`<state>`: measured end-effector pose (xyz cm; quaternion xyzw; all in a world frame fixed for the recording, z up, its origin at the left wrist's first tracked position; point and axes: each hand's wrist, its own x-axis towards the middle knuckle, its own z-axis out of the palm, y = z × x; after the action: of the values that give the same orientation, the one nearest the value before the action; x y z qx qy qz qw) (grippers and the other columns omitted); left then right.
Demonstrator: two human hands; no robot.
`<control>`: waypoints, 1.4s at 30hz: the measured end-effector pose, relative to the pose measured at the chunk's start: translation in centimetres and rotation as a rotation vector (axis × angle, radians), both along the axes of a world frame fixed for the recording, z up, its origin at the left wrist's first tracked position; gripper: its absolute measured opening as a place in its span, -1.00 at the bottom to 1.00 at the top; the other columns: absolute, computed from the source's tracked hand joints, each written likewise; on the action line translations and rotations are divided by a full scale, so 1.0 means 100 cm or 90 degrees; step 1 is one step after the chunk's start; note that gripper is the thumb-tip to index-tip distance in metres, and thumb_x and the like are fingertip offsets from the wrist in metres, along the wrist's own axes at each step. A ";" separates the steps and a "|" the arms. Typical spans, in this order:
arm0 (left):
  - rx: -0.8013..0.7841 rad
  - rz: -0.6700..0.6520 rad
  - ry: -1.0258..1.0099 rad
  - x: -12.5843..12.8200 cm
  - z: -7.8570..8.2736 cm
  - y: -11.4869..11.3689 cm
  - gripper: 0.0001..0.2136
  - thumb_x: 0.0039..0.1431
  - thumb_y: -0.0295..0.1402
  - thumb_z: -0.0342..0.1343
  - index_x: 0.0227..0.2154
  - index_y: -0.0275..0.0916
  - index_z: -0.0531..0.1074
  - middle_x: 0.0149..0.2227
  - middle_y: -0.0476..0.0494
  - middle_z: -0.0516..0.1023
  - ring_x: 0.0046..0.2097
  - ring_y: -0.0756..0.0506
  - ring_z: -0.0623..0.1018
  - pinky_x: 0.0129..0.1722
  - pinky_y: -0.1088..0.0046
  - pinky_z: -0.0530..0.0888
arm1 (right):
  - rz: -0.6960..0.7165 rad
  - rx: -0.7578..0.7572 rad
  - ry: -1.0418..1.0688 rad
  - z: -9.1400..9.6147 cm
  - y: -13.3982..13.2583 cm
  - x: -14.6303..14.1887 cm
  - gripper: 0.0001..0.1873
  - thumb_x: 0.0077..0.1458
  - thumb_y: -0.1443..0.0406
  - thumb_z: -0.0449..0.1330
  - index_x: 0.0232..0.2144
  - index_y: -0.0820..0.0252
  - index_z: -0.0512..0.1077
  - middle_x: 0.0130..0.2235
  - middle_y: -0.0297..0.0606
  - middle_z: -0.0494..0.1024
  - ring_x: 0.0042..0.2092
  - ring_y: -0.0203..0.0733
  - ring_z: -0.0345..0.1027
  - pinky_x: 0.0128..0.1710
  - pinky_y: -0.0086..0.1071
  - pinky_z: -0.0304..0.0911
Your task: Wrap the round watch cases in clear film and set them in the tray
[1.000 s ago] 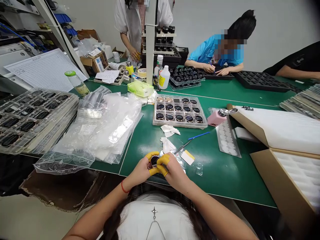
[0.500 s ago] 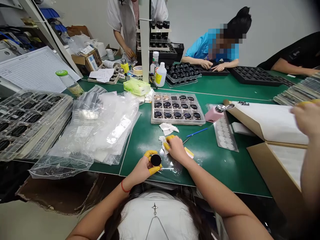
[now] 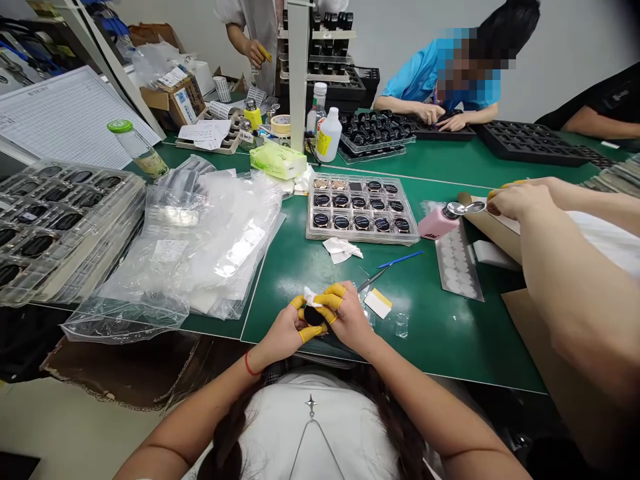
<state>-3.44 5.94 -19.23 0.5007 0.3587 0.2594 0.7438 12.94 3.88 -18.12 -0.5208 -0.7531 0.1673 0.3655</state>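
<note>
In my left hand [image 3: 284, 333] is a round black watch face [image 3: 313, 316], gripped by its edge between fingers in yellow finger cots. My right hand [image 3: 349, 317], also in yellow cots, pinches a crumpled white tissue [image 3: 311, 297] against the top of the watch face. Just right of my hands lie tweezers [image 3: 373, 278], a small white and yellow pad [image 3: 379, 303] and bits of clear film [image 3: 401, 325]. A second tissue [image 3: 343, 250] rests in front of a clear tray [image 3: 311, 235] holding several round watch faces.
Plastic bags [image 3: 200, 267] and stacked trays [image 3: 65, 233] fill the left side. At right stand a pink pump bottle [image 3: 440, 222], a sheet of round white stickers [image 3: 457, 267] and an open carton [image 3: 525, 313]. A co-worker's arms [image 3: 560, 240] reach in there; other people work across the table.
My right hand has lifted a tissue from the table and brought it onto the watch face in my left hand. The co-worker's arms at right have reached further in.
</note>
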 end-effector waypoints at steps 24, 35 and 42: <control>0.226 0.202 -0.126 -0.025 0.039 0.020 -0.55 0.00 -0.40 0.25 -0.09 -0.18 0.17 -0.23 -0.10 0.56 -0.21 -0.13 0.61 0.01 0.10 0.43 | 0.021 -0.404 0.334 0.049 0.009 0.035 -0.77 -0.01 0.17 0.22 -0.29 0.15 0.45 -0.33 -0.30 0.52 -0.29 -0.22 0.38 -0.28 -0.30 0.30; 0.192 0.313 -0.129 -0.033 0.036 0.029 -0.65 0.17 -0.25 0.08 -0.05 -0.11 0.08 0.20 -0.30 0.27 -0.04 -0.13 0.55 0.05 0.10 0.41 | 0.110 0.215 -0.059 0.110 -0.030 0.029 -0.72 0.09 0.44 0.13 -0.21 -0.04 0.43 -0.29 -0.32 0.53 -0.25 -0.20 0.33 -0.24 -0.23 0.26; 0.078 0.227 -0.020 -0.038 0.011 0.042 -0.53 0.00 -0.30 0.24 -0.08 -0.14 0.12 -0.03 -0.23 0.51 -0.26 -0.11 0.63 -0.12 0.21 0.53 | 0.260 0.160 -0.117 0.087 -0.045 0.025 -0.71 0.07 0.50 0.10 -0.17 0.12 0.40 -0.25 -0.25 0.53 -0.20 -0.18 0.26 -0.22 -0.25 0.22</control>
<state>-7.26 10.16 -18.15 0.4692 0.4139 0.4162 0.6598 15.47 -0.66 -9.43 -0.3216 -0.8874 0.0949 0.3163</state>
